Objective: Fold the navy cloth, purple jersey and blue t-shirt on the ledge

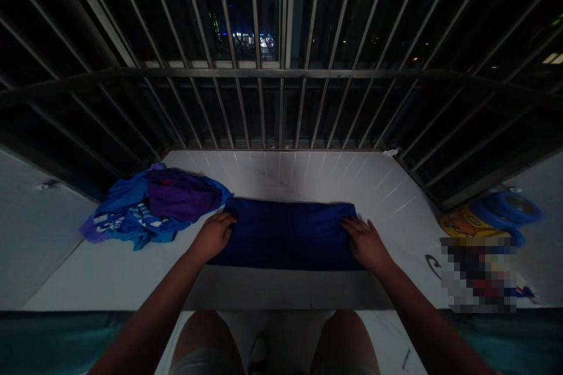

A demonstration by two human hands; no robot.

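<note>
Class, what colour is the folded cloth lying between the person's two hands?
The folded cloth is plain dark blue, as the head view shows.

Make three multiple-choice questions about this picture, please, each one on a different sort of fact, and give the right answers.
1. Where does the crumpled blue and purple clothing lie, compared with the folded dark blue cloth?
A) On the person's left side
B) On the person's right side
C) On top of it

2. How many hands touch the cloth?
A) One
B) Two
C) None

3. What state is the cloth in?
A) Bunched into a ball
B) Hanging through the bars
C) Folded flat

Answers:
1: A, it lies on the left hand's side.
2: B, the left hand and right hand both rest on it.
3: C, it forms a smooth band on the white tiled ledge.
</note>
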